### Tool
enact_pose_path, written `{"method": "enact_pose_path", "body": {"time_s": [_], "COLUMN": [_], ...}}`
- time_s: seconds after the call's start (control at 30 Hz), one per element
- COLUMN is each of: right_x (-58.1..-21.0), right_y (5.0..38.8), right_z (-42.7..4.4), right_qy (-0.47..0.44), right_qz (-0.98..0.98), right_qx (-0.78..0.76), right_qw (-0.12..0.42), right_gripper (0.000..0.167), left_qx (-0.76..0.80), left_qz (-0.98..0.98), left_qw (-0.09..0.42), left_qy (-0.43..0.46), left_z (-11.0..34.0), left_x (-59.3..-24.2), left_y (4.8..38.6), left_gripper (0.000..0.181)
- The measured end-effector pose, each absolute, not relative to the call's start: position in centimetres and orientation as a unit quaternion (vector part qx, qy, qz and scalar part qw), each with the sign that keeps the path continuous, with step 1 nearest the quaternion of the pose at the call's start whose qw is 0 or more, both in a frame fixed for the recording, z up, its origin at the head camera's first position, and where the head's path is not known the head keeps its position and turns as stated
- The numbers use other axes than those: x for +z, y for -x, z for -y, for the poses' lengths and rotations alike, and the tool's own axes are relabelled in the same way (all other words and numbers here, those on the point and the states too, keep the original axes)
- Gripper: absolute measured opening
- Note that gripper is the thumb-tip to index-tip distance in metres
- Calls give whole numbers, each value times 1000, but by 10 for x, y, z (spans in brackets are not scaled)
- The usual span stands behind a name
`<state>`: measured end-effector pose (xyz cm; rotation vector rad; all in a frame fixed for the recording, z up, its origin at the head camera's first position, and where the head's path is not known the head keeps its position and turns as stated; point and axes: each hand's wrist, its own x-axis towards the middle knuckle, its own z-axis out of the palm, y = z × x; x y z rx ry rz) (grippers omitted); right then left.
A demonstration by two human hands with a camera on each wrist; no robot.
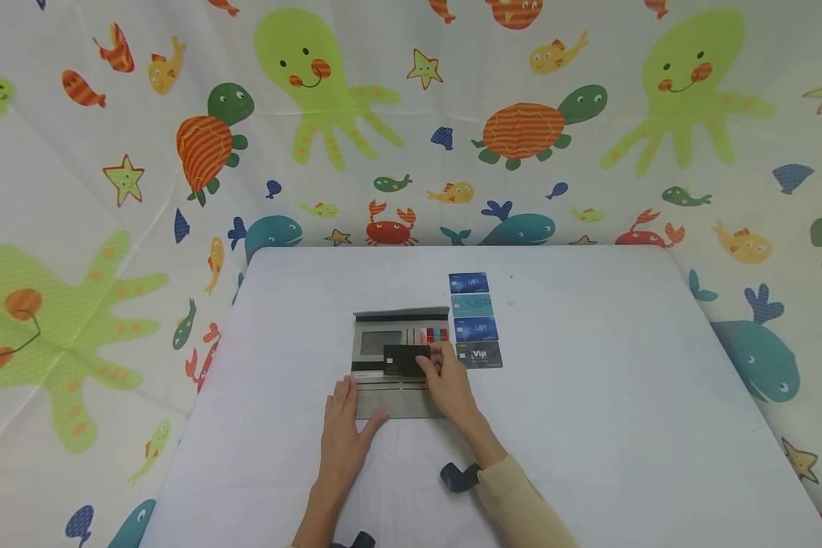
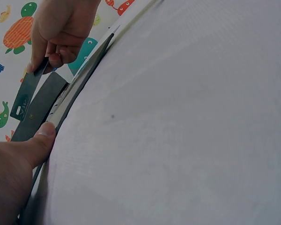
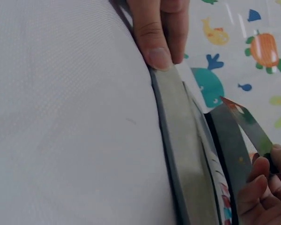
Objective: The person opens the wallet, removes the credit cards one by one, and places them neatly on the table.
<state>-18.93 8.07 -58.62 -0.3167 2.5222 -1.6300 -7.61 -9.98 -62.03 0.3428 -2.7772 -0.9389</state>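
An unfolded grey wallet (image 1: 377, 403) lies on the white table, with a clear window, card slots and a red-and-blue striped patch inside. My right hand (image 1: 452, 387) pinches a black card (image 1: 403, 361) by its right end, between thumb and fingers, above the middle of the wallet. In the left wrist view, the card (image 2: 24, 96) is tilted and stands apart from the wallet's raised flap (image 2: 47, 101). My left hand (image 1: 342, 441) rests at the wallet's lower left corner, fingers extended along its side and thumb (image 2: 46, 130) on its near edge.
Right of the wallet, several cards form a column: a dark blue card (image 1: 469, 282), a teal card (image 1: 473, 305), a blue card (image 1: 476, 329) and a dark grey card (image 1: 479, 355). A curtain (image 1: 383, 114) with sea animals hangs behind the table (image 1: 623, 396).
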Motion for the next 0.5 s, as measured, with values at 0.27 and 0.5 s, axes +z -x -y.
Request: {"method": "enact_pose_path", "body": {"time_s": [0.27,0.5], "right_x": [-580,-580], "right_y": [183,178], "right_z": [-106,-130], "right_qy": [52,6], "right_qz": [-826,-827], "right_qx": [-558,-561], "right_qw": [50,37], "right_gripper": [42,41], "left_qx": [-312,-312], "left_qz": [939,939], "left_qw": [84,84], "left_qy": [-116,-113], "left_z": [100,99], "left_x": [-622,-621], "left_y": [76,76], "left_gripper": [92,92]}}
